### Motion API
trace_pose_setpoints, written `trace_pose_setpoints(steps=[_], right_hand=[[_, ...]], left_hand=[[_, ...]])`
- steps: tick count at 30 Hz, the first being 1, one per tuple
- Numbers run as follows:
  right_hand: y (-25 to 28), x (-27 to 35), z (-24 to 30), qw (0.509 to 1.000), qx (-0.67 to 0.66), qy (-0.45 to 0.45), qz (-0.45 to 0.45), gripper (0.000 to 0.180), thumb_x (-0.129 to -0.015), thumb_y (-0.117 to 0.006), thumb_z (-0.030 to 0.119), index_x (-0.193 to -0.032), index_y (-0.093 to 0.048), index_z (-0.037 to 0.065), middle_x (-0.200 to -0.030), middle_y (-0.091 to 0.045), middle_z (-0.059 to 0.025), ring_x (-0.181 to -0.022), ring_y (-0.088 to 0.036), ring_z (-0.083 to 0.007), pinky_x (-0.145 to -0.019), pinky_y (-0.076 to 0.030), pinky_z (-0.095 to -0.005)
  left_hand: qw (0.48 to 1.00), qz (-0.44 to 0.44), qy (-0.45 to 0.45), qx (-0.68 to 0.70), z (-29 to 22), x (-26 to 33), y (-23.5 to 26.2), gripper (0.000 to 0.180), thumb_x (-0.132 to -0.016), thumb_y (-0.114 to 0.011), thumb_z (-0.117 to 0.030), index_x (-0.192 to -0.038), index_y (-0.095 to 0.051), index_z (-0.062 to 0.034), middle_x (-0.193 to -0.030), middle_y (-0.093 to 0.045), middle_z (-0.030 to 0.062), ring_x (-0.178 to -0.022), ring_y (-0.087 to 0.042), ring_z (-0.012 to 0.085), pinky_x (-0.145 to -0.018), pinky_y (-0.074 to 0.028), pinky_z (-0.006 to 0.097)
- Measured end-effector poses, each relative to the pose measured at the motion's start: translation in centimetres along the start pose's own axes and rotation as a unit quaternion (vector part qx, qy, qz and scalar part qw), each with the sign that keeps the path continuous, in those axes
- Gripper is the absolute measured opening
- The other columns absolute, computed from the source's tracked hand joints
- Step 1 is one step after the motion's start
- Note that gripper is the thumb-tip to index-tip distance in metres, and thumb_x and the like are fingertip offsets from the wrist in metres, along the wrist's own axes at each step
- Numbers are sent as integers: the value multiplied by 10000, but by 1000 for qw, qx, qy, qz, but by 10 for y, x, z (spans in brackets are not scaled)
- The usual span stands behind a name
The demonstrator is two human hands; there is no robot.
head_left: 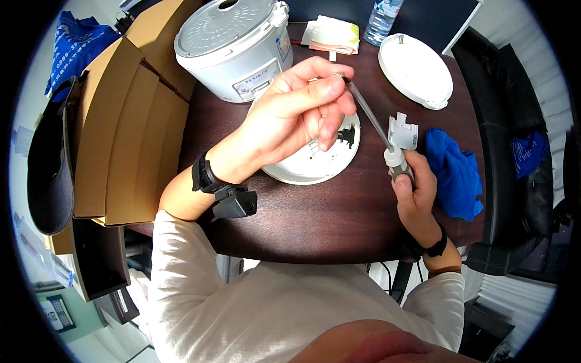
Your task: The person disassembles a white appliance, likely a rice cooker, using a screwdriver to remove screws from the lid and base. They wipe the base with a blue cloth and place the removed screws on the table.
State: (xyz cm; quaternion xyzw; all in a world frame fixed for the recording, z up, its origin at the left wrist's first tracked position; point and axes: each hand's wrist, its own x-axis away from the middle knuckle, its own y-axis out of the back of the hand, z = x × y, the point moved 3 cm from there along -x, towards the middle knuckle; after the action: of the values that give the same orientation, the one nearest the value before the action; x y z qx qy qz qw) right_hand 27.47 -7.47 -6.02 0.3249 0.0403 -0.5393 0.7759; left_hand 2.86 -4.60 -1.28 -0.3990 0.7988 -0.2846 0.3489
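My right hand [419,190] grips the grey-and-white handle of a screwdriver [370,113], whose long shaft slants up and left. At its tip, the thumb and forefinger of my left hand [302,103] pinch a tiny dark piece too small to make out. Below the left hand lies a white round base cover [302,175], partly hidden by that hand. A black part [347,137] sits on the cover's right side. Just beyond my right hand is a white plastic bracket [403,132]; whether it touches the screwdriver I cannot tell.
A white rice cooker [266,57] stands at the back left, beside brown cardboard boxes [121,145]. Toward the back right are a folded cloth [331,35], a water bottle [382,21] and a white round lid [416,71]. A blue cloth [454,175] lies right of my right hand.
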Motion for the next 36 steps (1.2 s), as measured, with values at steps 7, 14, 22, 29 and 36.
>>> trace_pose_setpoints(steps=[7,14,22,29,36], right_hand=[[-5,-6,4,999,9,17,41,289,-943,-555,196,-1112,-555,-39,-843,-552,-130,-717,-550,-223,-657,-447,-330],[-6,-6,1,998,-20,-14,60,319,-958,-536,238,-1107,-564,-43,-837,-551,-127,-704,-542,-212,-644,-435,-316],[-6,-5,-2,992,-88,-65,66,311,-948,-538,231,-1101,-571,-39,-832,-589,-96,-705,-548,-163,-657,-443,-300],[-6,-1,-6,991,-100,-61,57,316,-955,-533,238,-1105,-567,-38,-829,-590,-88,-699,-551,-143,-643,-437,-286],[-8,-2,-2,989,-112,-72,70,317,-959,-529,240,-1112,-567,-35,-821,-590,-68,-673,-541,-117,-620,-433,-271]], left_hand=[[987,20,-20,-157,-1,-1,0,242,-1011,-520,-206,-1216,-567,-88,-873,-674,176,-512,-578,173,-422,-491,288],[977,5,-33,-209,-3,0,1,251,-998,-546,-224,-1203,-557,-80,-855,-676,168,-525,-589,187,-447,-499,294],[963,-7,-23,-269,-10,-2,1,314,-990,-560,-258,-1219,-551,-44,-867,-682,164,-553,-610,188,-493,-492,267],[963,-16,-15,-269,-13,-2,-6,357,-1000,-535,-265,-1236,-558,2,-835,-670,139,-538,-590,156,-506,-481,251],[962,-41,-29,-269,-10,-1,-2,313,-1026,-480,-234,-1261,-562,-43,-802,-641,103,-533,-529,134,-496,-452,250]])
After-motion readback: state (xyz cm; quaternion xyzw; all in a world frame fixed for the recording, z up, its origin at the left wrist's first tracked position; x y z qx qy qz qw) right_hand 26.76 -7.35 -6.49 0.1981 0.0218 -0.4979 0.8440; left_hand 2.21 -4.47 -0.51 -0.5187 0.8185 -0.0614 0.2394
